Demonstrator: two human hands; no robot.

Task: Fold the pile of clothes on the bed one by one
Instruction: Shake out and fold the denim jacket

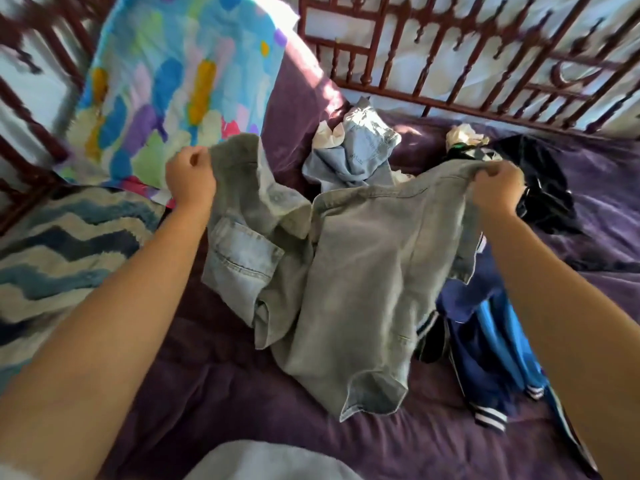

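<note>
At the left edge of the frame a zigzag pillow [52,258] in blue and cream lies on the purple cover [242,393]. Above it, at the upper left, a bright patchwork quilt [173,81] leans against the dark red rail [450,64].

The left hand [189,178], left of centre, has its fingers curled tight round one top edge of the grey denim shirt [346,271]. The shirt fills the middle of the frame. It is stretched between the two hands, its upper part lifted and its lower part sagging in folds onto the cover, with a chest pocket showing on the left side.

Behind the shirt, at upper centre, pale jeans [360,150] lie crumpled on the cover. A cream cloth [462,135] sits to their right, near the rail.

The right hand [495,192], right of centre, pinches the shirt's other top edge between thumb and bent fingers. Just beyond it lies a black garment [540,188]. Below that, partly under the shirt's right edge, a blue jacket [485,323] with striped cuffs lies on the cover.
</note>
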